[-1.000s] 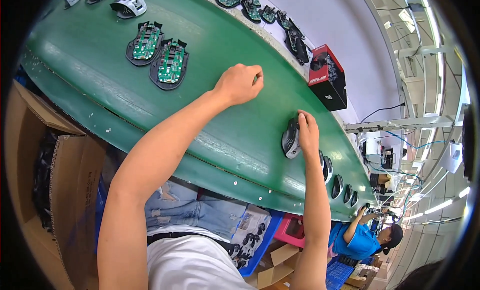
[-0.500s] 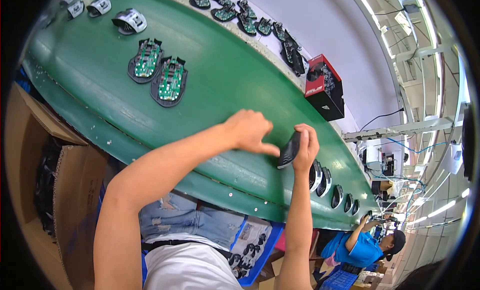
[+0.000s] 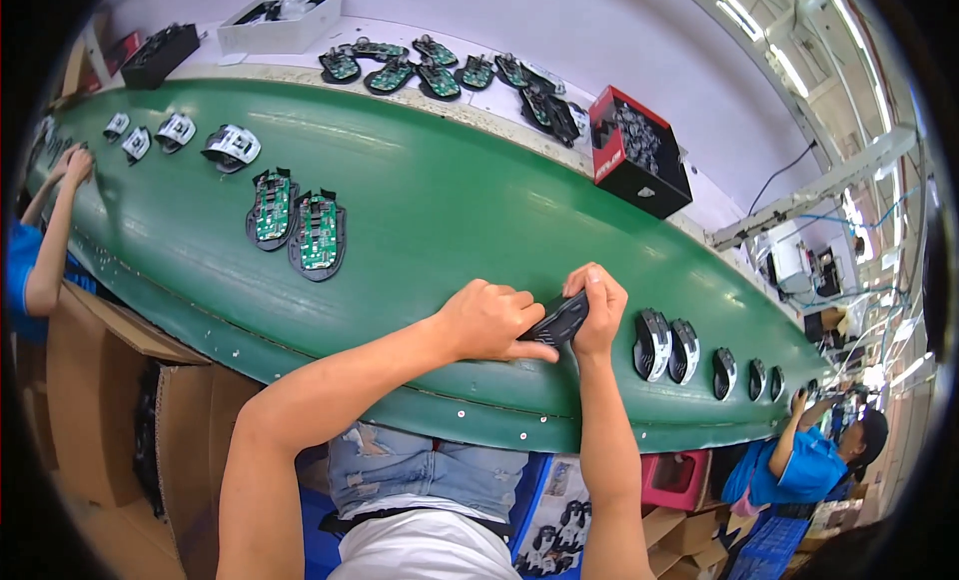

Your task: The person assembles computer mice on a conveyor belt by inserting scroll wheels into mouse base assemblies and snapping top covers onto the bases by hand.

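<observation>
A black computer mouse (image 3: 559, 322) is held just above the green conveyor belt (image 3: 440, 200), tilted with its right end higher. My right hand (image 3: 599, 310) grips that right end, its fingers curled over the edge. At the other end my left hand (image 3: 489, 320) is closed around the mouse, with the thumb stretched along the near side. The mouse's underside is hidden. Left of my hands, two open mouse bases with green circuit boards (image 3: 319, 235) lie on the belt. To the right stand white-and-black assembled mice (image 3: 652, 346).
Several white mouse shells (image 3: 232, 148) sit farther left on the belt. Along the far ledge are more circuit-board bases (image 3: 438, 80) and a red-and-black box (image 3: 639, 155) of small parts. Co-workers in blue work at the left and right (image 3: 799, 465). Cardboard boxes (image 3: 100, 410) stand below left.
My left hand, apart from most of the mouse before, has closed around its left end. The mouse has turned from steep to flatter. The view has shifted, bringing a co-worker's arms in at left.
</observation>
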A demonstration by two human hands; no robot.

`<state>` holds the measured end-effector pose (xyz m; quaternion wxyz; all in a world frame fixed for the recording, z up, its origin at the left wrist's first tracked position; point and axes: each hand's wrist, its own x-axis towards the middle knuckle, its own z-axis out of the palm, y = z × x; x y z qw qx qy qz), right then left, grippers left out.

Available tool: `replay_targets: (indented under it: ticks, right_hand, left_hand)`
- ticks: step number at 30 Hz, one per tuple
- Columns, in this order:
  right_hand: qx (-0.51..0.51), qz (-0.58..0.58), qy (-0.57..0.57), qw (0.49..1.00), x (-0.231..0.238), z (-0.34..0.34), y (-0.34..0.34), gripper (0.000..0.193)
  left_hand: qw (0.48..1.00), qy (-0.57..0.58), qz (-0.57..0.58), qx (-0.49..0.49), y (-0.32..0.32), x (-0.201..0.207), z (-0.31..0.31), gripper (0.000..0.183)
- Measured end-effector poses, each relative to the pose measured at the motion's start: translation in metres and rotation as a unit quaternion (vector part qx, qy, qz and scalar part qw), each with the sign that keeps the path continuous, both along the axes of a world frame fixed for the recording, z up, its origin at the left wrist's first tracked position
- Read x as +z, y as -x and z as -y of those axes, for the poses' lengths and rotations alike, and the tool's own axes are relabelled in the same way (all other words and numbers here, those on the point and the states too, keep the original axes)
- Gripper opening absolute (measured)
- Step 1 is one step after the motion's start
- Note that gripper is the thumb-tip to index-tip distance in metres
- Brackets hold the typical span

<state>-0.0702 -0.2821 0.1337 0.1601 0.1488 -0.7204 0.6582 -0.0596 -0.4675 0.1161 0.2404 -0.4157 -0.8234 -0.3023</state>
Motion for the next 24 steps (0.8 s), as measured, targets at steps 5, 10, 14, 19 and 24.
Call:
replay_targets:
  ticks: [5,10,14,19,24]
  right_hand:
    - [0.008,-0.052,0.001,0.999,-0.001,0.000,-0.003,0.030]
    - [-0.022,-0.113,-0.058,0.992,0.008,0.000,-0.009,0.029]
    - [-0.021,-0.135,-0.088,0.987,0.009,-0.004,-0.007,0.027]
    - [-0.002,0.012,0.102,0.995,0.004,-0.004,0.003,0.040]
    - [0.046,0.146,0.045,0.987,-0.004,0.011,-0.007,0.038]
  left_hand:
    - [0.998,-0.017,-0.056,0.009,-0.004,0.000,-0.008,0.040]
    - [0.995,-0.015,-0.099,0.012,-0.011,0.002,-0.010,0.037]
    - [0.997,-0.011,-0.083,0.002,-0.011,0.006,-0.011,0.036]
    - [0.965,-0.170,0.202,0.005,0.001,0.003,-0.008,0.042]
    - [0.729,-0.406,0.549,-0.044,0.010,0.008,0.001,0.058]
